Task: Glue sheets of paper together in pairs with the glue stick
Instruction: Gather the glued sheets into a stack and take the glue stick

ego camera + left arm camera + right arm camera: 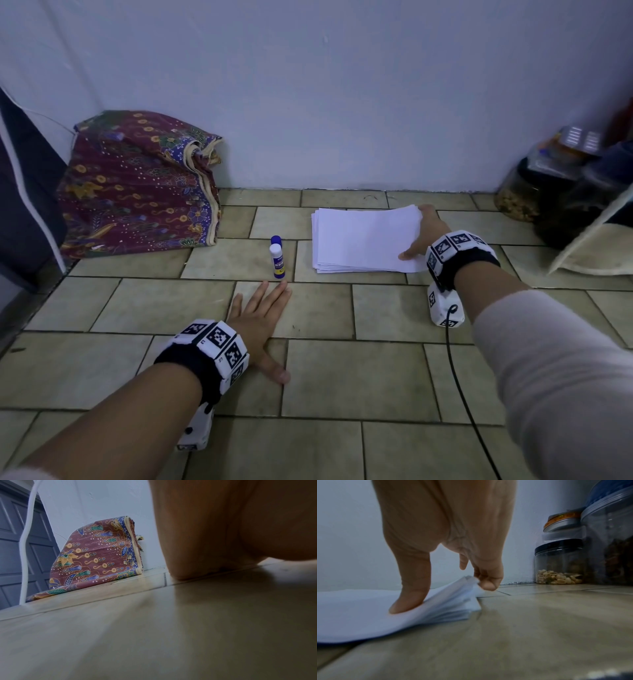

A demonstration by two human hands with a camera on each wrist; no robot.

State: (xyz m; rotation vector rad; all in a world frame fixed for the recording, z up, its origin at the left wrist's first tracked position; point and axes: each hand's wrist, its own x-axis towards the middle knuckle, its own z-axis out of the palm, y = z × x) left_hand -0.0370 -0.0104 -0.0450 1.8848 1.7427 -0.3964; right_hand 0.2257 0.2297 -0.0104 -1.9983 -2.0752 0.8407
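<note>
A stack of white paper sheets (366, 240) lies on the tiled floor near the wall. My right hand (423, 236) is at its right edge: the thumb presses on the top sheet, and the curled fingers lift the far corner of the paper (467, 586). The fingertips (489, 585) hook under several fanned sheets. A white glue stick with a blue cap (276, 257) stands upright just left of the stack. My left hand (263, 318) lies flat on the floor, fingers spread, fingertips just short of the glue stick. The left wrist view shows only the palm (223, 534) against the tile.
A folded batik cloth (137, 181) leans against the wall at the left. Plastic jars, one with peanuts (559, 562), stand in the right corner beside a beige mat (596, 246). A black cable (459, 387) trails from my right wrist. A dark door (15, 547) is at far left.
</note>
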